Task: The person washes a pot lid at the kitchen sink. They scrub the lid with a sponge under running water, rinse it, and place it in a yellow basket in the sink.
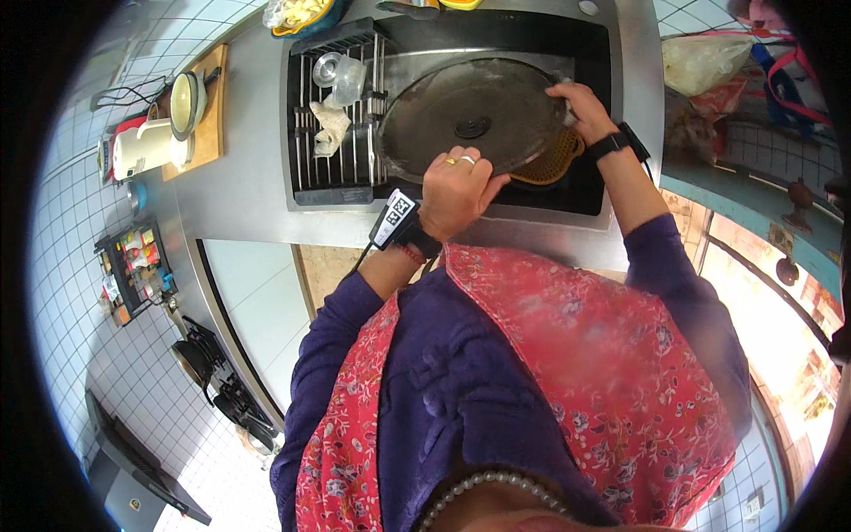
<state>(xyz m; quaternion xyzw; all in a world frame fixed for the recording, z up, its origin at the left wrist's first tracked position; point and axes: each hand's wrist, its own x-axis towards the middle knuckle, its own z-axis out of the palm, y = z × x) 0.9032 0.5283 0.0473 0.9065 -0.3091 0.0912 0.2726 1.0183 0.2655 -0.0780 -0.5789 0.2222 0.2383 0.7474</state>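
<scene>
A large round dark pan lid with a black central handle is held over the black kitchen sink. My left hand grips its near rim, fingers curled over the edge. At the lid's right edge my right hand holds the rim, with something whitish, perhaps suds, by the fingers. Partly under the lid sits a brown perforated basket. Left of the lid, a metal drying rack spans the sink and bears a clear plastic container and a crumpled whitish cloth.
A basket of peeled pale pieces stands behind the sink's left end. On the left counter are a wooden board, a light bowl and a cream jug. Plastic bags lie at the far right.
</scene>
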